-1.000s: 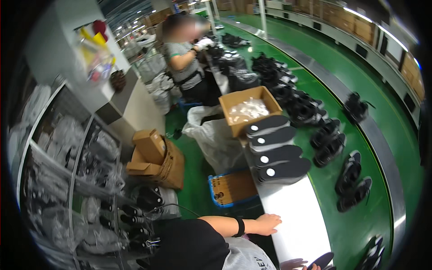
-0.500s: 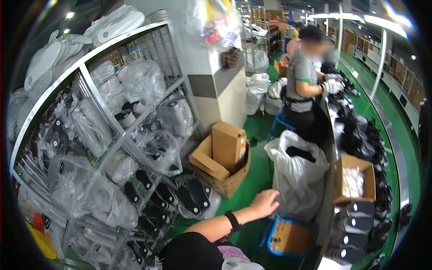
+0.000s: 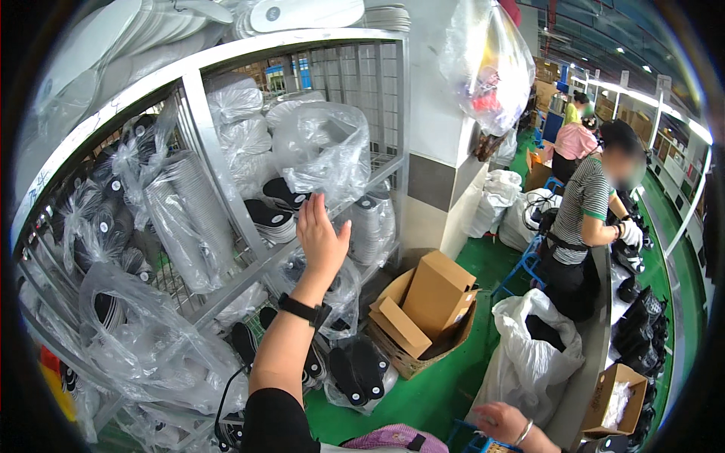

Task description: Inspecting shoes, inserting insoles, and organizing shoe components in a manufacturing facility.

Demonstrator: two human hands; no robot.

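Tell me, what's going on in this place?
Someone has their open left hand raised in front of a metal rack, close to a stack of black insoles; whether the fingers touch them is hard to tell. Their right hand is low, with nothing visible in it. Bagged insoles fill the rack. Further off, another person in a striped shirt and white glove stands at a bench.

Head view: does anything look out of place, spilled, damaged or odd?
Nothing looks plainly spilled or damaged. Mildly untidy: a brown box sticks up past the rim of the open carton, and black insoles lie low down on clear plastic, while others sit on the metal rack near the left hand.
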